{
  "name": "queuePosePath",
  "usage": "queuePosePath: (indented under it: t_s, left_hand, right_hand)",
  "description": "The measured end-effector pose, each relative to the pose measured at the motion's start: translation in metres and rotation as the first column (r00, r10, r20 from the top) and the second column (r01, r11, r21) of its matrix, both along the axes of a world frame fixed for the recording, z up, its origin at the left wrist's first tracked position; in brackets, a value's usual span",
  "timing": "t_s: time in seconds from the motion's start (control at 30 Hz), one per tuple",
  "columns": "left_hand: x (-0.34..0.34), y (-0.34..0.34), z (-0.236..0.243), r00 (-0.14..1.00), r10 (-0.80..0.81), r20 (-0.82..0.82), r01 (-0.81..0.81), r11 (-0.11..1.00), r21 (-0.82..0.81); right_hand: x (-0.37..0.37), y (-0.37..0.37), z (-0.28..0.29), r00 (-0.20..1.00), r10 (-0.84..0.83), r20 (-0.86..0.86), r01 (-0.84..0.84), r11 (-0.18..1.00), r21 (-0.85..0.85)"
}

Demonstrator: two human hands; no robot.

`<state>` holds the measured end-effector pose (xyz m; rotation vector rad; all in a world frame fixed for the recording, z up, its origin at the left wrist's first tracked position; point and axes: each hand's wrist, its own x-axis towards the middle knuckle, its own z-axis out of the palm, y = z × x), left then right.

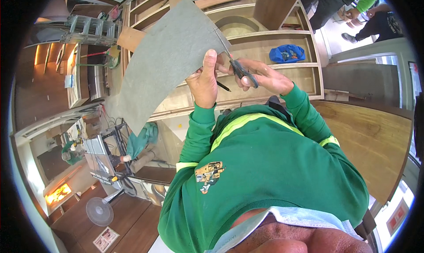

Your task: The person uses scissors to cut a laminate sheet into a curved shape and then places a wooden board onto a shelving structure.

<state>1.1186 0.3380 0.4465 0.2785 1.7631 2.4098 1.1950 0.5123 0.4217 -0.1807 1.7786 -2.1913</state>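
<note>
A large grey flexible sheet point(163, 54) with a curved edge stretches up and left from my left hand point(205, 81). That hand is closed on the sheet's right edge, thumb on top. A dark pencil point(224, 86) pokes out beside its fingers; what holds its other end is hidden. My right hand point(267, 76) grips scissors with black handles point(240, 70). Their blades lie along the sheet's right edge near its upper corner, a narrow strip of sheet showing beside them. Whether the blades are apart is too small to tell.
Under the sheet lies a wooden frame point(212, 94) with compartments. It bears a blue pouch point(287, 54) of small items and a brown panel point(277, 8). Ladders point(90, 31) lean at the left; a fan point(100, 211) stands lower left. Other people point(340, 10) are at upper right.
</note>
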Motion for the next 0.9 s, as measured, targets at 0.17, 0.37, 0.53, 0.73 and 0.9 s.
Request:
queuePosePath:
  t_s: [0.17,0.37,0.53,0.73,0.9]
  left_hand:
    - [0.002,0.001,0.003,1.000,-0.010,0.014,0.011,0.999,-0.040]
    - [0.003,0.001,0.004,1.000,0.007,0.026,-0.006,1.000,-0.031]
    - [0.004,0.000,0.002,0.993,0.041,0.108,-0.035,0.998,-0.060]
    - [0.005,-0.001,0.000,0.989,0.052,0.138,-0.041,0.996,-0.082]
    - [0.006,-0.001,0.000,0.993,0.039,0.108,-0.035,0.999,-0.042]
  right_hand:
    - [0.002,0.000,0.011,1.000,-0.001,0.026,0.000,1.000,0.030]
    - [0.003,-0.002,0.016,0.999,-0.014,0.037,0.013,1.000,0.028]
    - [0.004,-0.005,0.007,0.999,-0.033,0.003,0.033,0.998,0.047]
    - [0.005,-0.006,0.002,0.999,-0.038,-0.022,0.039,0.998,0.047]
    - [0.008,-0.009,0.006,0.999,-0.041,0.001,0.041,0.998,0.038]
